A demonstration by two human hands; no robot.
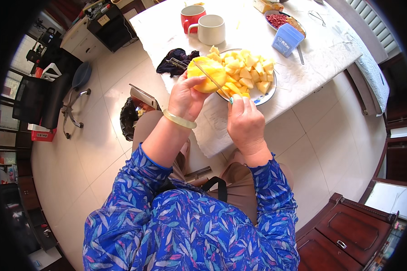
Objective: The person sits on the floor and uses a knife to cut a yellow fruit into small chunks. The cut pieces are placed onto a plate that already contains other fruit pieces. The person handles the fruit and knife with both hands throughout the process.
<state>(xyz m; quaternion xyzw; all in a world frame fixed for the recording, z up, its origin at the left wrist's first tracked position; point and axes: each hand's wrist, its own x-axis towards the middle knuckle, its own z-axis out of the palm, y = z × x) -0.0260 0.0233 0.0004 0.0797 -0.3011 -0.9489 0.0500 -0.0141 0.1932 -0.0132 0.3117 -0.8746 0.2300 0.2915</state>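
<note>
A peeled yellow mango [206, 73] rests in my left hand [189, 96], thumb on its near side, above the left rim of a plate. My right hand [245, 119] grips the handle end of a thin knife [213, 80]; a bit of green shows at the fingers. The blade lies slantwise across the mango's face. How deep it cuts, I cannot tell. Beside both hands, the white plate [273, 88] with a dark rim bears a heap of pale fruit chunks [246, 73] and yellower mango pieces [233, 87]. Thin picks stick out at its right side.
A white mug [211, 29] and a red mug [192, 16] stand beyond the plate. Dark cloth or plastic [177, 61] lies left. A blue plastic box [288, 40] stands before a dish of red nuts or beans [277, 20]. A black-lined bin [129, 118] is below the table's left edge.
</note>
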